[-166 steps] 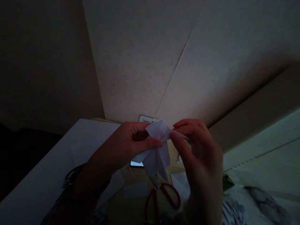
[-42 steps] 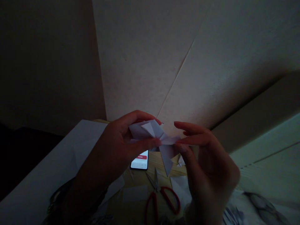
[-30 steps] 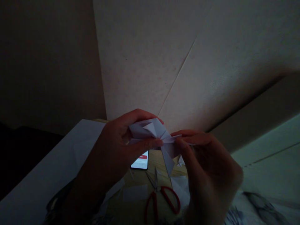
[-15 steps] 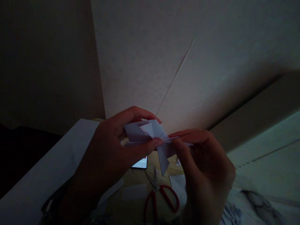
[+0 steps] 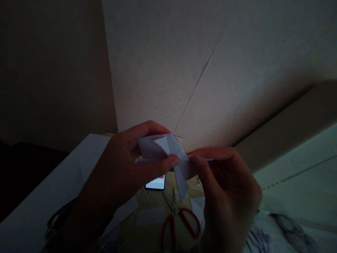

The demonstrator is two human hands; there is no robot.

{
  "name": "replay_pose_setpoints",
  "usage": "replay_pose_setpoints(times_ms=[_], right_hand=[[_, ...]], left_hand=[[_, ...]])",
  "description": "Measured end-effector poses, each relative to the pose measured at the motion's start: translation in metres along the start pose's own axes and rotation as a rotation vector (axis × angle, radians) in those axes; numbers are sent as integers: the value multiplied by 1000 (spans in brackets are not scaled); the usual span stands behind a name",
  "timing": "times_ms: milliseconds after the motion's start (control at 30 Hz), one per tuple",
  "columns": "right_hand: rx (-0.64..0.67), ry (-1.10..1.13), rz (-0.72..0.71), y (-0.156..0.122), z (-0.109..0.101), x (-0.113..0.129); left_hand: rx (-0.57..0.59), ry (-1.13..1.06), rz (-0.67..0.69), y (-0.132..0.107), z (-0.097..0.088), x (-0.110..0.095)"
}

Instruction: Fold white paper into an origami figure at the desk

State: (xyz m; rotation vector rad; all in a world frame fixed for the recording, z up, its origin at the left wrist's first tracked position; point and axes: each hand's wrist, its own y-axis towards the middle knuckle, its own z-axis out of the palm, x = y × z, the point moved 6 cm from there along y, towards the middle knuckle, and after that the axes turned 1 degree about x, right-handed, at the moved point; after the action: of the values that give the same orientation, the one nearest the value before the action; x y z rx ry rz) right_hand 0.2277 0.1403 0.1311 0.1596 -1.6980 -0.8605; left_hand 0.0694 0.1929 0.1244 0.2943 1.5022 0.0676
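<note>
A folded white paper piece (image 5: 181, 181) with several pointed flaps is held in the air between both hands. My left hand (image 5: 131, 158) grips its left side, the thumb pressed on the folds near the middle and the fingers behind. On the right, my right hand (image 5: 229, 182) pinches a flap between thumb and forefinger. One flap hangs down between the hands. Parts of the paper are hidden by the fingers. Below lie scissors with red handles (image 5: 172, 223), their blades apart and pointing away from me.
A phone with a lit screen (image 5: 156, 183) lies on the wooden table (image 5: 147, 235), partly behind my left hand. Paper pieces (image 5: 150, 215) lie near the scissors. A large white sheet (image 5: 88, 151) is at the left. A wall (image 5: 158, 70) rises behind.
Both hands and the folded paper have shifted very slightly left. My left fingers sit a little further behind the paper; both hands keep their hold.
</note>
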Motion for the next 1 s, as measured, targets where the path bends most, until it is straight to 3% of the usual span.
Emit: replay_pose_setpoints(times_ms=[267,433,700,1000], right_hand=[[-8,-18,-13,0,1,1],[-14,70,66,4,2,-5],[228,-27,154,7,6,-15],[206,-15,224,3,10,-12]], left_hand=[[3,21,34,1,0,3],[18,11,47,1,1,2],[-43,60,45,0,-1,-1],[47,115,125,3,2,-6]])
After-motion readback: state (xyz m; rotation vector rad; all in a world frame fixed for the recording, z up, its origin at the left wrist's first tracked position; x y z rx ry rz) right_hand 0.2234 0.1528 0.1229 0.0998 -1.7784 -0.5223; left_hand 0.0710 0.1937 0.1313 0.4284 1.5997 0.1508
